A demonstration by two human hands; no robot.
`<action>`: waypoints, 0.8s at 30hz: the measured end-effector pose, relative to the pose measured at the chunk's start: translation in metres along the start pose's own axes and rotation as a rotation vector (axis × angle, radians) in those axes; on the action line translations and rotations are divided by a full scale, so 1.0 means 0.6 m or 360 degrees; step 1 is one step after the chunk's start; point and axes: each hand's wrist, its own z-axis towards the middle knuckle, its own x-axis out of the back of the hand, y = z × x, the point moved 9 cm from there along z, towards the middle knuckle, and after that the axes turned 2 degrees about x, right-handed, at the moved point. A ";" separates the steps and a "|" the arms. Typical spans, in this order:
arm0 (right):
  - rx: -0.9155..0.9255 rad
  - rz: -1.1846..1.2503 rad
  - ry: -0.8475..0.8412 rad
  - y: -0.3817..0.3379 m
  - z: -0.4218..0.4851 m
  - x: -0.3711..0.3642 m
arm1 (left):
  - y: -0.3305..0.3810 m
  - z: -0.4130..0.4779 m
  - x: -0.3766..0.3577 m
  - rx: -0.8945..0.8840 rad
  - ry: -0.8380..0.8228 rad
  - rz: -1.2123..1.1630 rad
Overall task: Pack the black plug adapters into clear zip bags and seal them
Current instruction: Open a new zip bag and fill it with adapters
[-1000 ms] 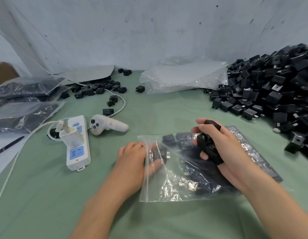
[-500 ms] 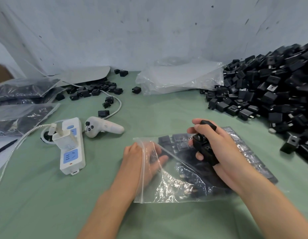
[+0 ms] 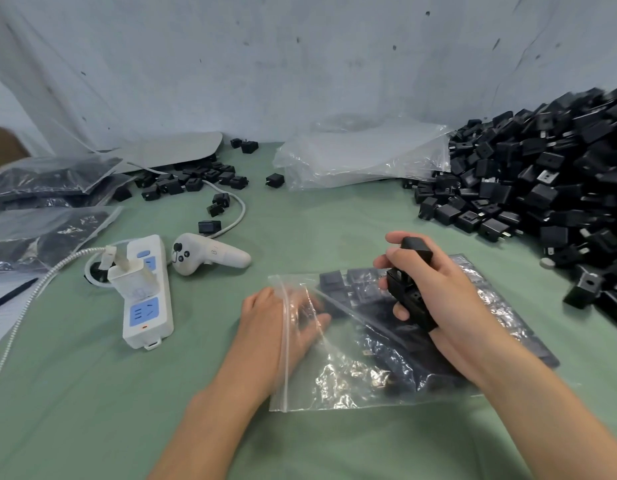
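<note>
A clear zip bag [image 3: 352, 375] lies on the green table in front of me, its mouth facing left. Several black plug adapters [image 3: 334, 282] sit in rows inside it. My left hand [image 3: 262, 327] reaches into the bag's mouth with its fingers stretched flat under the plastic; they are blurred. My right hand [image 3: 449, 299] hovers over the bag's far side and grips a short stack of black adapters [image 3: 409, 296]. A large heap of loose black adapters [image 3: 542, 188] fills the table's right side.
A white power strip [image 3: 148, 299] with a charger plugged in and a white handheld controller [image 3: 210, 258] lie to the left. Filled bags [image 3: 47, 209] are stacked at the far left. Empty clear bags [image 3: 362, 157] sit at the back, and loose adapters [image 3: 189, 181] are scattered at the back left.
My left hand has pushed deeper into the bag's mouth, and its fingers have spread flat. My right hand still holds the stack of adapters in about the same place.
</note>
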 end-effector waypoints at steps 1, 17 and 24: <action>0.0036 -0.0042 -0.0034 -0.004 -0.001 -0.003 | -0.008 0.000 0.004 0.0006 -0.0043 0.0021; 0.1069 -0.2196 -0.0496 -0.041 -0.067 -0.121 | 0.090 -0.042 0.063 -0.0039 0.0049 -0.1102; 0.1003 -0.2138 -0.0397 -0.049 -0.059 -0.100 | 0.006 -0.050 0.091 0.0315 0.0203 -0.1296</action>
